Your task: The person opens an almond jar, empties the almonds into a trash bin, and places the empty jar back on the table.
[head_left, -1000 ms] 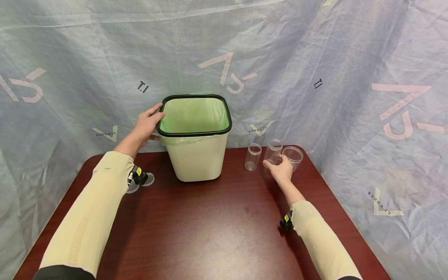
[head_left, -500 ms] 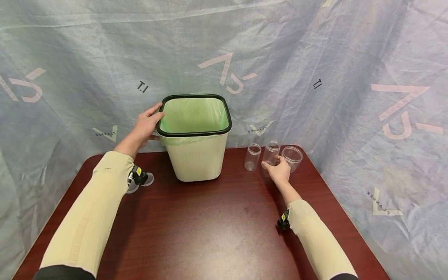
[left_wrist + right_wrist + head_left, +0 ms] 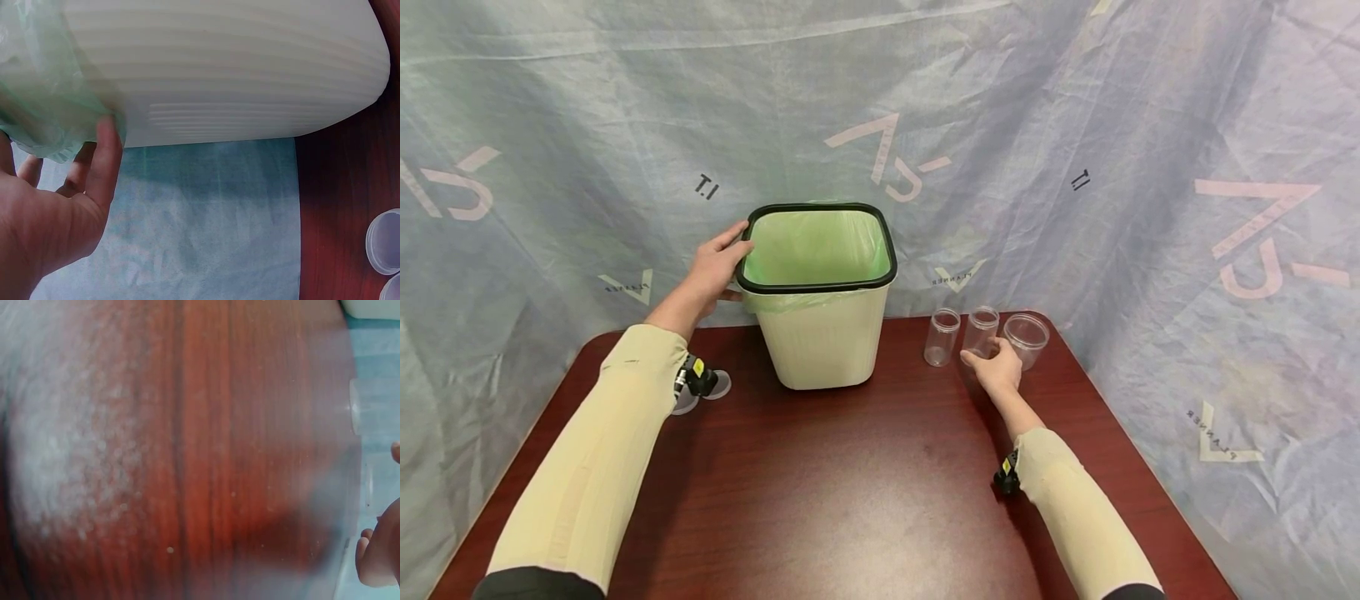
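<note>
A white trash can (image 3: 823,337) with a black rim and a green liner bag (image 3: 816,242) stands at the back of the table. My left hand (image 3: 711,267) grips its rim at the left side; in the left wrist view, fingers (image 3: 106,162) lie against the overhanging liner. Over on the right, my right hand (image 3: 997,367) holds a slim clear plastic jar (image 3: 982,327) upright between thumb and fingers. The jar's base is partly hidden by the hand. A matching slim jar (image 3: 942,340) stands to its left, and a wider clear jar (image 3: 1027,335) to its right.
Two round clear lids (image 3: 718,385) lie by the left forearm, partly covered by the wrist camera. The dark red-brown table (image 3: 850,483) extends toward me. A grey printed cloth (image 3: 1000,133) hangs close behind and beside the table.
My right hand has shifted slightly left, and the slim jar in it has come down a little, level with the jar beside it. My left hand and the trash can have stayed put.
</note>
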`<action>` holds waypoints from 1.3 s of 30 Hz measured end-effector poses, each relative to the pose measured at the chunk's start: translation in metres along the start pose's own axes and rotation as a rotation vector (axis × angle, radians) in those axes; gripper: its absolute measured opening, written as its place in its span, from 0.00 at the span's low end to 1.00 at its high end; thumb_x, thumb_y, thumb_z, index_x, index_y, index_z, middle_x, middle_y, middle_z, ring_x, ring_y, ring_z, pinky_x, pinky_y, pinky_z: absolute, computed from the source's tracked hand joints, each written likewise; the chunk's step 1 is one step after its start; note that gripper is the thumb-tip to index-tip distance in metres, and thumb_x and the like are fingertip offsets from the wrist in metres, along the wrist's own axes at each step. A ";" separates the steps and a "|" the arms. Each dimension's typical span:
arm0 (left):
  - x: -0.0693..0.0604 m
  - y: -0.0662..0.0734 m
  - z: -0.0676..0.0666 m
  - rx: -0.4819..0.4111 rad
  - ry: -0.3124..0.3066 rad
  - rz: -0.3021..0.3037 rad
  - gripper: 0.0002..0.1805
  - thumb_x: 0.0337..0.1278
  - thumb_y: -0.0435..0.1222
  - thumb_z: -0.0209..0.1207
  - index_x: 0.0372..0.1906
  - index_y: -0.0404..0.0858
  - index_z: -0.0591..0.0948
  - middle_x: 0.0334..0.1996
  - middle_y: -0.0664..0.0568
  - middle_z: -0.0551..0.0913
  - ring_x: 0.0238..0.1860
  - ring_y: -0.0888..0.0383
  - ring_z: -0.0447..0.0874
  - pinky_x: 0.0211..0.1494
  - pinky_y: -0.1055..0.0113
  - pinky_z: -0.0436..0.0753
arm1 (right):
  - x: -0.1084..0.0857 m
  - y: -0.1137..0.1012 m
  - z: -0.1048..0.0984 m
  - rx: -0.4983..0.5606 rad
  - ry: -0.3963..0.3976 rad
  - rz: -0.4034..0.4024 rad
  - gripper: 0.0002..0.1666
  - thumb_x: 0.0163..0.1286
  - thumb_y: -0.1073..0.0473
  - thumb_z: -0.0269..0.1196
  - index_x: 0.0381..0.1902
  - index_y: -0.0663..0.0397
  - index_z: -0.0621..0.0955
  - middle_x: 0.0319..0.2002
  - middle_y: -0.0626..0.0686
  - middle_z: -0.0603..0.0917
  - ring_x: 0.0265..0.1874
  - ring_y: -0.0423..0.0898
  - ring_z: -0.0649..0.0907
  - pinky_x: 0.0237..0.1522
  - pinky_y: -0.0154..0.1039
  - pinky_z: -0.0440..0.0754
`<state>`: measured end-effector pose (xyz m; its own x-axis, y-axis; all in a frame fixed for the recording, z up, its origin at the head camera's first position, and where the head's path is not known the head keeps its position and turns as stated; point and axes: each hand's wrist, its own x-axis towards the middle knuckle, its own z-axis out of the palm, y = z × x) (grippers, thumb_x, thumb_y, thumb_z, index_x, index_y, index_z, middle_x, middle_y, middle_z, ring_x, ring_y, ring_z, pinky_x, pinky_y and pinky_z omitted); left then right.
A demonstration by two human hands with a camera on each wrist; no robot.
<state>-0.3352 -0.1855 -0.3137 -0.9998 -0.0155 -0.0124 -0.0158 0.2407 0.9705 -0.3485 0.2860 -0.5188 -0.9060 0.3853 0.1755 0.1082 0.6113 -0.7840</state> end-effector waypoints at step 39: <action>0.000 -0.007 -0.005 0.016 -0.025 0.008 0.37 0.68 0.60 0.44 0.78 0.60 0.48 0.77 0.54 0.40 0.69 0.42 0.59 0.53 0.43 0.77 | -0.007 0.008 0.010 -0.085 -0.094 0.002 0.47 0.53 0.43 0.74 0.66 0.57 0.69 0.57 0.61 0.77 0.56 0.60 0.73 0.57 0.54 0.70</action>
<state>-0.3350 -0.1922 -0.3196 -0.9999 0.0107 -0.0104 -0.0073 0.2559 0.9667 -0.3456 0.2820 -0.5321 -0.9396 0.3224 0.1146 0.1405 0.6690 -0.7299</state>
